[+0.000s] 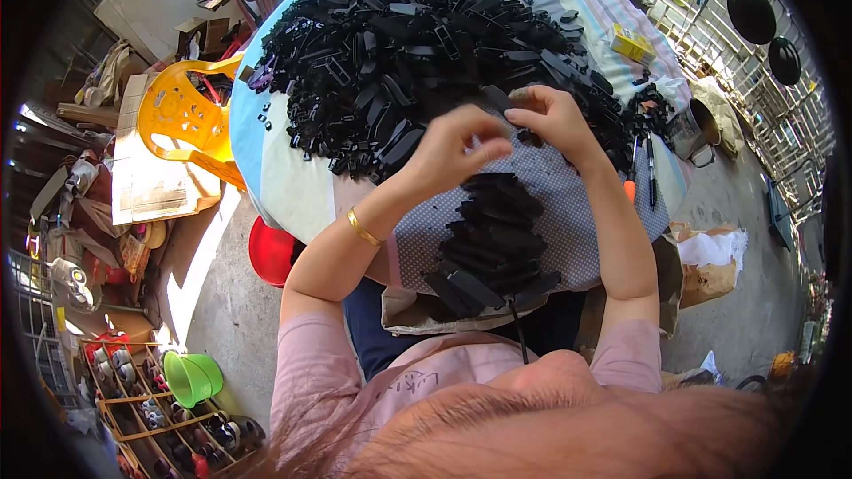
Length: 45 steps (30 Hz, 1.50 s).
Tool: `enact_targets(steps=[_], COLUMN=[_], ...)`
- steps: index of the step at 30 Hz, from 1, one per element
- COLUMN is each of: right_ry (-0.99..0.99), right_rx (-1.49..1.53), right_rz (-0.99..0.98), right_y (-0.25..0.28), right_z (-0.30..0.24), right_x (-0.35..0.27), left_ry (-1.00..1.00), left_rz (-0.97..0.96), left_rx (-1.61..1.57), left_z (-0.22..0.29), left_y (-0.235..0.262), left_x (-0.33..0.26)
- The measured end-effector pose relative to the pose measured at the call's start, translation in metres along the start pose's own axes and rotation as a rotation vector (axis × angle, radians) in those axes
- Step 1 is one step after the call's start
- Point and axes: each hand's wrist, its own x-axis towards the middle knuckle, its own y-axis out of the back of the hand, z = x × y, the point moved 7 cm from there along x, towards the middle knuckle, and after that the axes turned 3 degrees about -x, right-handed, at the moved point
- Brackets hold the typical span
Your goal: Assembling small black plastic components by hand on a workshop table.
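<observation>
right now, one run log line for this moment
left hand: blurred | right hand: at black heap, hold unclear | black stack: table, near side | yellow chair: left

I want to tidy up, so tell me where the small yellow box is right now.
In the head view, the small yellow box lies on the striped tablecloth at the table's far right, just right of the heap of black parts.

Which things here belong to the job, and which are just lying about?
Apparently in the work:
heap of black plastic parts beside left hand and right hand
nearer pile of black pieces

Apparently lying about:
yellow plastic chair
green bucket
yellow box
</observation>
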Motion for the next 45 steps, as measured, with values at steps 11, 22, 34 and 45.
enact_targets(steps=[11, 22, 34, 45], right_ry=[0.041, 0.141, 0.207, 0.155], right_rx=[-0.456, -0.750, 0.142, 0.072], right_rz=[-0.080, -0.044, 0.054, 0.105], right_y=[0.015, 0.001, -0.009, -0.017], right_z=[-0.007, -0.020, -0.045, -0.033], right_x=[-0.013, -0.012, -0.022, -0.027], left_ry=[0.272, 0.400, 0.436, 0.185], left_rz=[0.118, 0.050, -0.052, 0.150], left_rx=[-0.877, -0.993, -1.151, -0.632], left_z=[-0.046, -0.062, -0.059, -0.042], left_y=[-0.005, -0.011, -0.018, 0.010], left_x=[0.004, 0.000, -0.002, 0.004])
